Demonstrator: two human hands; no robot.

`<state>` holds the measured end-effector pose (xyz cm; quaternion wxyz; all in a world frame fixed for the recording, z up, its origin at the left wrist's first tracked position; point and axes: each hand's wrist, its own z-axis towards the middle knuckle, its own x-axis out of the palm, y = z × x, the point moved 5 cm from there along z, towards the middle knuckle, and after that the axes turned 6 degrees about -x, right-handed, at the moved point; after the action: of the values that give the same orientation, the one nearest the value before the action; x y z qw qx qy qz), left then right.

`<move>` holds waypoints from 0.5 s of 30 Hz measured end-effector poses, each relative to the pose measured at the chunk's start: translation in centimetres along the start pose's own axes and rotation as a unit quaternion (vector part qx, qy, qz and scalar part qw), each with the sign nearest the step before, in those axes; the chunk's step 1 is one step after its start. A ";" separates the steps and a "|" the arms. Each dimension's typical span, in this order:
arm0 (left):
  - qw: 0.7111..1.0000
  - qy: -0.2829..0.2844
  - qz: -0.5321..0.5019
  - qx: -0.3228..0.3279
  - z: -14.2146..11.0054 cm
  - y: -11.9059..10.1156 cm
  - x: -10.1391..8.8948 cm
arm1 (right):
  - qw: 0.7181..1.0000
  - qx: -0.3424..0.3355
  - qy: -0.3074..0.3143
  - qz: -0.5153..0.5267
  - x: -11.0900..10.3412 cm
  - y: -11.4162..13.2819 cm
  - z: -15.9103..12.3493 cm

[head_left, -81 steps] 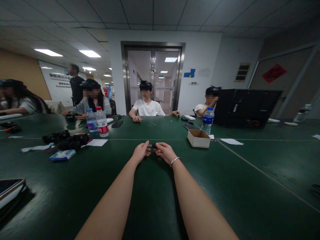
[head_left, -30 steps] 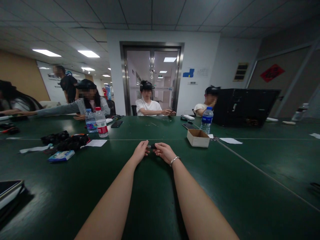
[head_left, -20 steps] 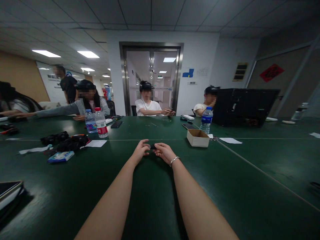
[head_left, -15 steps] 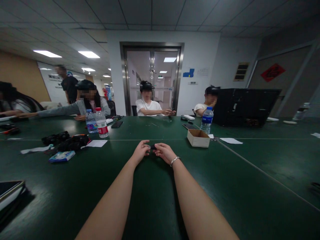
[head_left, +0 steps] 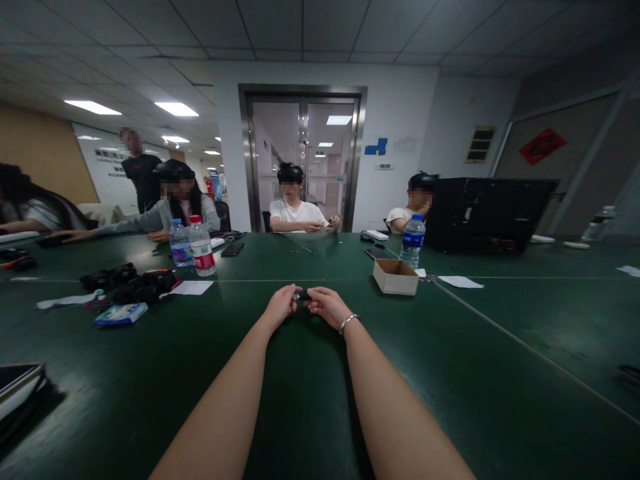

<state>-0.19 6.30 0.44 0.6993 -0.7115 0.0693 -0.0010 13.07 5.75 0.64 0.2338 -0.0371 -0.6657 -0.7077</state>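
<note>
- A small black object (head_left: 303, 295) is pinched by left hand (head_left: 280, 308) and right hand (head_left: 329, 307) over the green tabletop (head_left: 305, 387).
- An open box (head_left: 394, 283) is set near a water bottle (head_left: 413, 243).
- Glass doors (head_left: 327, 160) are noted beyond.

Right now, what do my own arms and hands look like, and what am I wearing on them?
Both your left hand and right hand are gloveless, and no sleeves show on either forearm. A shiny silver bracelet circles the right wrist; the left has none. I see no cables or markings.
</note>
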 end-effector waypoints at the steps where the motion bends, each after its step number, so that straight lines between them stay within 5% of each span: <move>1: 1.000 -0.006 0.000 0.001 -0.1 -0.1 0.0 | 1.000 0.000 -0.002 0.000 0.0 0.0 0.0; 15: 1.000 -0.003 0.000 -0.022 -0.6 -0.3 0.2 | 1.000 0.005 -0.007 -0.002 0.0 -0.1 0.2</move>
<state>-0.04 5.71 0.78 0.6839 -0.7265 0.0675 0.0025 13.00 5.91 0.55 0.2277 -0.0398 -0.6710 -0.7045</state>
